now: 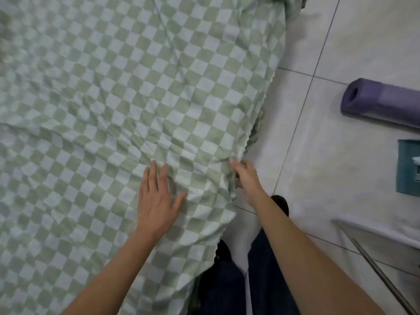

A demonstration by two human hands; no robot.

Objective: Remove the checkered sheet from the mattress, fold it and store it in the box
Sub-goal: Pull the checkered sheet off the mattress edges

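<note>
Nearest, at 6 o'clock, the person's legs stand close against the bed side, with a shoe on the floor. Toward 7 o'clock the left hand lies flat on the sheet, fingers straight and a little spread, pressing the cloth down. Just beside it, at 4 o'clock, the right hand grips the sheet's side hem. Its thumb is on top and its fingers curl under a bunched fold where the cloth drops over the edge.

The sheet is not yet off. It covers the bed from 7 round to 1 o'clock, wrinkled, and hides the mattress.

It looks thin, light and limp, so it should sag and crumple rather than hold a shape. It seems neither slippery nor fragile. The hem looks gathered and may cling under the mattress. The hem and corners are likely the best holds, both for peeling it back and for folding.

The bed's edge runs from 6 up to 1 o'clock. Beyond it, bare tile gives room to step back and spread the cloth. That room is bounded by a metal rod at 4 o'clock, a teal case at 3 and a rolled mat at 2. I cannot tell whether the case is the box.
</note>
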